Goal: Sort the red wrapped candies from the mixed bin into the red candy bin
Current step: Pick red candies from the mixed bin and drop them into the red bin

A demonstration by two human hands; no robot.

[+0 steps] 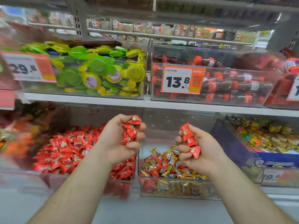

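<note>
My left hand (120, 141) grips a bunch of red wrapped candies (131, 130), raised above the right edge of the red candy bin (113, 188), a clear bin piled with red candies (68, 151). My right hand (200, 152) grips a few more red candies (189, 136) above the mixed bin (174, 188). That clear bin holds gold, blue and red wrapped candies (168, 165) and stands right of the red bin on the lower shelf.
A white shelf edge (145, 102) runs above both bins. On it stand a bin of green and yellow discs (97, 73) and a bin of cola-bottle sweets (226, 84) with a 13.8 price tag (182, 80). Another bin of gold sweets (267, 136) sits at lower right.
</note>
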